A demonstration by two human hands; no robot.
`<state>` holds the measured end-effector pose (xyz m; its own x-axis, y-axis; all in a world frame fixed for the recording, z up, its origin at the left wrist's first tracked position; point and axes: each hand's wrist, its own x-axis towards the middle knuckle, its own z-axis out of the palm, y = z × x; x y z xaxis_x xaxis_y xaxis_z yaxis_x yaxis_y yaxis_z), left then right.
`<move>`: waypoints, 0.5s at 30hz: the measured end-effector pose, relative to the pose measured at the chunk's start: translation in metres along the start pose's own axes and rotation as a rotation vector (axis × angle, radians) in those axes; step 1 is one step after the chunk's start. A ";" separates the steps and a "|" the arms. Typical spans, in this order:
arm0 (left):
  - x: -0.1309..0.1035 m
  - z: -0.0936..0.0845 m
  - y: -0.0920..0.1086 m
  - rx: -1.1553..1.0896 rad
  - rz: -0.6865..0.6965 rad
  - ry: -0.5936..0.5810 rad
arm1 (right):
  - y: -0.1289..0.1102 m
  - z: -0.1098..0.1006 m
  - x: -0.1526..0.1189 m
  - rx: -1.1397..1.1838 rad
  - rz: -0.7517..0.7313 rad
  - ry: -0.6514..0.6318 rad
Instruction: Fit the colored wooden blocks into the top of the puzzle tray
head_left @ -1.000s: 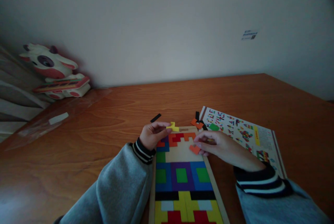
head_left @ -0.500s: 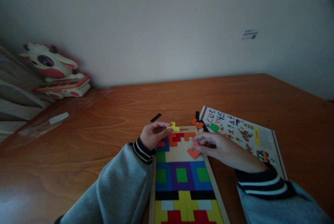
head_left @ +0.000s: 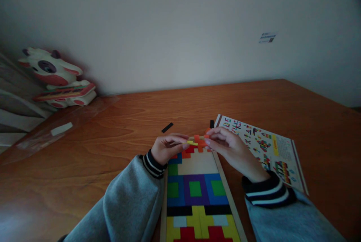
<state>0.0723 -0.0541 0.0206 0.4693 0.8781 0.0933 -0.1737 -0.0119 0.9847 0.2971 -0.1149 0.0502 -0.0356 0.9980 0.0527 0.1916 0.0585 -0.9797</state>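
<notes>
The left hand is closed in a pinch, thumb against fingers, gripping a thin yellow notched puzzle piece, seen nearly edge-on; the right hand likewise pinches a bright orange notched puzzle piece by its right side; both pieces stand over the far end of the board, close together, and whether they touch cannot be told.

Beneath the hands lies a pale wooden puzzle board, long and rimmed, its near end out of view; the visible near part appears fully laid: yellow, white and red pieces lowest, then two black bars, then a band of blue and purple around three green squares; above these, one bare pale patch is unfilled, bordered at left by green and blue pieces and at the far side by red and orange ones; the work is judged well advanced, with this patch the only gap visible, though the hands hide part of the far end.

Beyond the board, a loose black strip lies on the brown wooden tabletop; a small black piece lies just beside a white printed pattern sheet at right; farther off, at left, sits a white-and-red cow-shaped toy keyboard.
</notes>
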 end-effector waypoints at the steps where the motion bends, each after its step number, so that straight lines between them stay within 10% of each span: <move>1: -0.001 0.001 0.002 0.000 0.010 -0.029 | -0.002 0.005 0.000 0.010 -0.021 -0.021; 7: -0.002 0.005 0.007 0.027 -0.015 -0.138 | -0.002 0.029 0.000 0.007 -0.113 -0.132; 15: -0.002 0.001 -0.001 0.098 0.015 0.027 | 0.000 0.029 -0.006 -0.214 -0.223 -0.129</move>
<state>0.0724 -0.0563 0.0195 0.4435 0.8900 0.1056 -0.0941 -0.0710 0.9930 0.2686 -0.1214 0.0443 -0.2209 0.9496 0.2225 0.3663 0.2922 -0.8834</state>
